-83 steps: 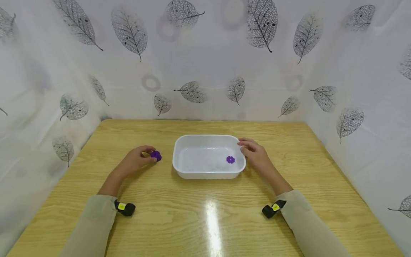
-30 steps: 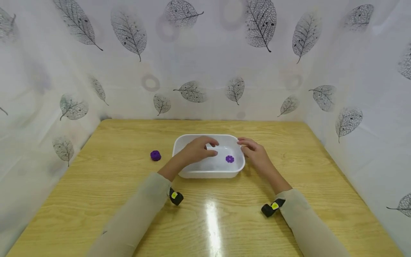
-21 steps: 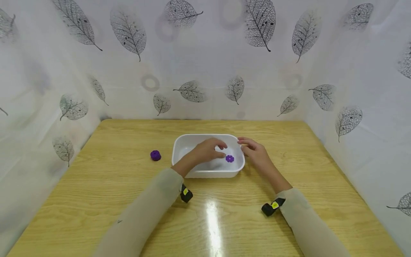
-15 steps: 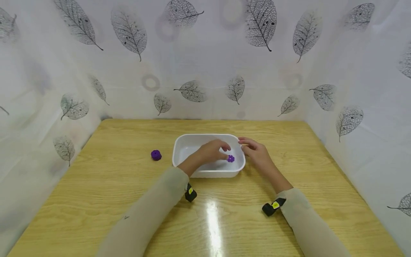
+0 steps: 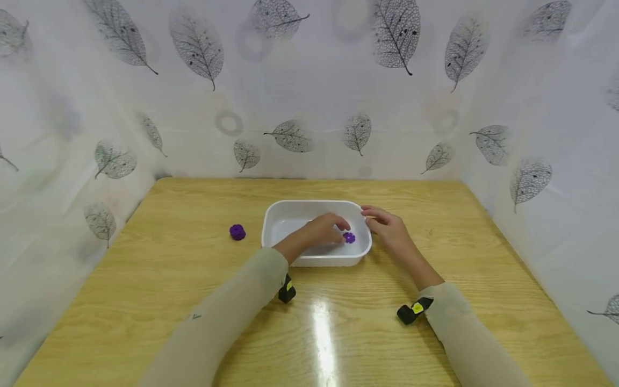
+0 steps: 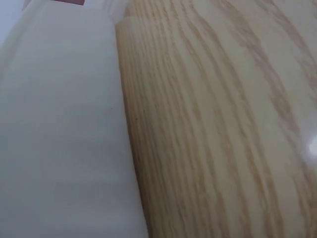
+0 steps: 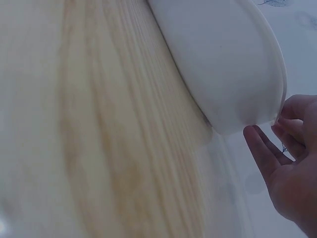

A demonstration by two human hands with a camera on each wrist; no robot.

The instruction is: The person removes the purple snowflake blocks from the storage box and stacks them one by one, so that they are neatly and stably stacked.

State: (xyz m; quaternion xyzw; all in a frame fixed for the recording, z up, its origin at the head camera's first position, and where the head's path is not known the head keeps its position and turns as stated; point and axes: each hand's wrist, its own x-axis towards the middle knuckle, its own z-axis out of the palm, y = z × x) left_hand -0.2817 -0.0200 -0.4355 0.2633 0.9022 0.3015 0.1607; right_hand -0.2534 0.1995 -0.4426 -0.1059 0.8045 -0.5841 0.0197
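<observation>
A white plastic tray (image 5: pixel 324 262) stands at the middle of the table. On its floor, near the right end, lies a purple flower-shaped disc (image 5: pixel 351 238). My left hand (image 5: pixel 323 230) reaches in from the left, with thumb and forefinger parted beside the disc; the thumb is at its left edge. My right hand (image 5: pixel 393 235) holds the tray's far right rim; the right wrist view shows bent fingers (image 7: pixel 295 105) there and another fingertip against the outer wall. Left of the tray sits a purple clump (image 5: pixel 237 232) resembling several stacked discs. The left wrist view shows mainly sleeve (image 6: pixel 64 129) and table.
The tray stands on a wood-grain table (image 5: pixel 367 344). Pale leaf-printed curtains (image 5: pixel 309 97) border its back and sides. A black wrist camera sits at each cuff.
My left hand has left the purple clump on the table and moved right into the tray, down beside the disc. The right hand has stayed at the rim.
</observation>
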